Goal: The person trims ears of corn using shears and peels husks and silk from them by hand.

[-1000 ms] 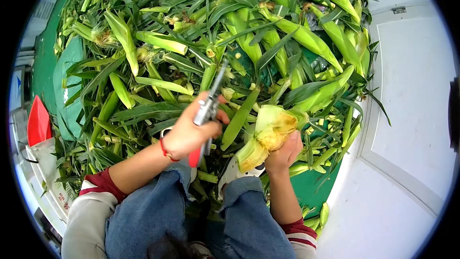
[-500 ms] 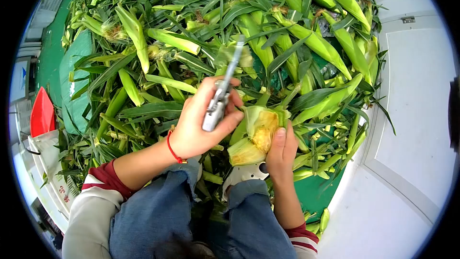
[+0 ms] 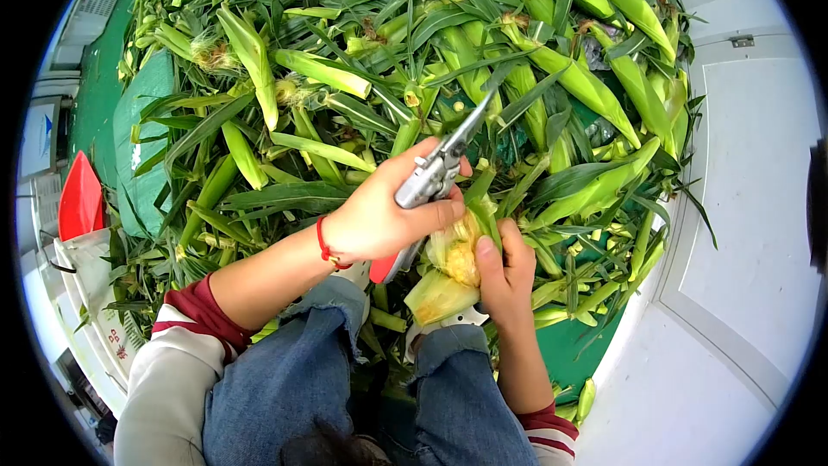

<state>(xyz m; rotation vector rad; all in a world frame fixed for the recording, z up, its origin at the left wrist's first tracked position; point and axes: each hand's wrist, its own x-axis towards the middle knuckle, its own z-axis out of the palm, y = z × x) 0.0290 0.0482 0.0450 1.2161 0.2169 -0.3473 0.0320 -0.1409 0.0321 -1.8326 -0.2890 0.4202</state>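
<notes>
The left hand (image 3: 384, 216) is brought nearer to the right hand (image 3: 507, 276) than it was half a second ago, so only a small gap is left between them. A silver tool (image 3: 427, 179) is held in the left hand, with the fingers curled around it, and its blade (image 3: 473, 128) is tipped more to the right than before (a red string (image 3: 323, 242) is worn on that wrist). An ear of corn (image 3: 466, 259) is gripped in the right hand by the thumb and bent fingers. The ear is held just between the two hands, over a white shoe (image 3: 466, 317), and its pale husk (image 3: 440, 296) is spread so that yellow kernels can be seen. Whether the ear is touched by the left thumb cannot be told. From this change, it can be judged that both hands are now put to this one ear, with the husk only partly loosened.
</notes>
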